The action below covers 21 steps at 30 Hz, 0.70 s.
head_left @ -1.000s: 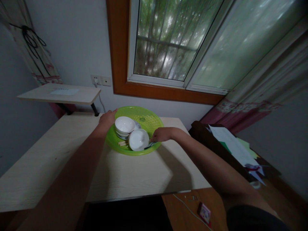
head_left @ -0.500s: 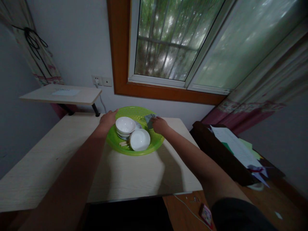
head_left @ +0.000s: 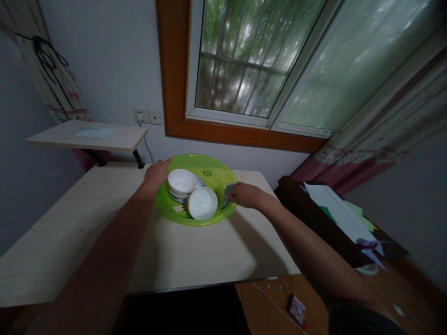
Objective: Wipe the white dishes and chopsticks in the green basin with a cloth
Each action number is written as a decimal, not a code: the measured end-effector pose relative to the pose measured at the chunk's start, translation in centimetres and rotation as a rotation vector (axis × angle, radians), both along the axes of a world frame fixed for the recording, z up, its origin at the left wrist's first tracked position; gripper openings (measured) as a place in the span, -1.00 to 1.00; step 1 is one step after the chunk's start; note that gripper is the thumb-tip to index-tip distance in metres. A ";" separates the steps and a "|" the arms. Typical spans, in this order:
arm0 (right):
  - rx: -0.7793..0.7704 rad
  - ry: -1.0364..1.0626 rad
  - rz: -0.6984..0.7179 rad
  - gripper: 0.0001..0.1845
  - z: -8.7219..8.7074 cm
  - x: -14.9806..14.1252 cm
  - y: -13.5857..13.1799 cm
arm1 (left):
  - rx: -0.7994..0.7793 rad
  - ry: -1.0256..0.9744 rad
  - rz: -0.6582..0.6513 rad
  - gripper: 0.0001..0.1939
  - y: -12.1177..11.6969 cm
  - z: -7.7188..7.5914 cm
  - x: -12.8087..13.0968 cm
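Note:
A round green plastic basin (head_left: 190,161) stands on the pale wooden table. At its left rim my left hand (head_left: 157,172) grips the edge, fingers closed round it. My right hand (head_left: 242,194) is closed on a grey cloth (head_left: 226,196), which touches the inner right side of the basin. Inside, a white bowl (head_left: 182,181) tops a small stack on the left. A second white bowl (head_left: 203,203) leans in front of it, its opening toward me. Chopsticks (head_left: 180,208) poke out beside the bowls, and part of a plate (head_left: 200,182) shows behind them.
The table (head_left: 195,260) ends near my body. A raised wooden shelf (head_left: 87,139) on black legs stands at the back left. Beyond the basin are the wall and window. A dark brown box (head_left: 314,223) with papers is on the right.
My right hand has moved with the cloth from the basin's back right toward me, down along its right side. My left hand stays on the rim.

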State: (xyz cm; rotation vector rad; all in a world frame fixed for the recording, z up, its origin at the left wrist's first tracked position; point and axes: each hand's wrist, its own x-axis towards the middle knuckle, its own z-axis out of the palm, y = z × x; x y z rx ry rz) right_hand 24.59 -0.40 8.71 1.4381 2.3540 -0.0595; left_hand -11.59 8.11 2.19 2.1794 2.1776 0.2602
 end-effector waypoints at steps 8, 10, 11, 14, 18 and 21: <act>-0.009 0.032 0.008 -0.55 -0.2 0.7 0.4 | 0.013 0.012 -0.013 -0.28 0.1 -0.2 -0.2; 0.038 0.001 -0.037 -0.58 -0.8 0.6 1.9 | 0.010 0.015 -0.017 -0.28 0.2 -0.3 -0.3; 0.058 -0.010 -0.049 -0.59 -1.1 0.4 2.7 | 0.012 0.015 -0.021 -0.28 0.3 -0.3 -0.4; 0.097 -0.036 -0.055 -0.61 -2.4 -0.2 5.3 | 0.007 0.018 -0.028 -0.28 0.5 -0.4 -0.4; 0.168 -0.067 0.014 -0.60 -4.2 -1.6 8.0 | 0.006 0.027 -0.024 -0.27 0.5 -0.4 -0.4; 0.199 -0.096 0.137 -0.59 -5.5 -2.7 9.4 | 0.004 0.034 -0.012 -0.28 0.5 -0.4 -0.3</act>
